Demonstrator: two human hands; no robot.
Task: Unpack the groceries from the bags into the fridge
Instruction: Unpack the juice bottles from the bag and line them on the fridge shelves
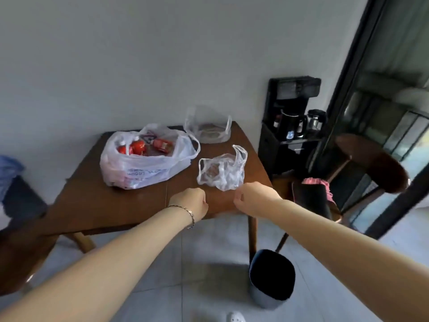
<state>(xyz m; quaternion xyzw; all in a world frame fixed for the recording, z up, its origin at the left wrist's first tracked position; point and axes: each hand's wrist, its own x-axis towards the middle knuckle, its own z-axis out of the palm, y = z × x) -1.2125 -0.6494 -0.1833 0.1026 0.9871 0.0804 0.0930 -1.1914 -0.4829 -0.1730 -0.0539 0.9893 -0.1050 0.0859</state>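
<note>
Three plastic bags lie on a brown wooden table [111, 205]. The large white bag [144, 166] at the left holds red packages [137, 147]. A clear bag [209, 129] with something brown inside stands at the back. A small crumpled clear bag [222, 173] lies near the table's right front edge. My left hand [193, 201] hovers over the front edge, fingers curled, holding nothing. My right hand [251, 197] is curled too, just below the crumpled bag, apart from it. No fridge is in view.
A dark bin [271, 277] stands on the tiled floor under the table's right corner. A black stand with a kettle [291, 126] is against the wall at the right. A wooden chair [371, 159] with dark and pink cloth stands by the glass door.
</note>
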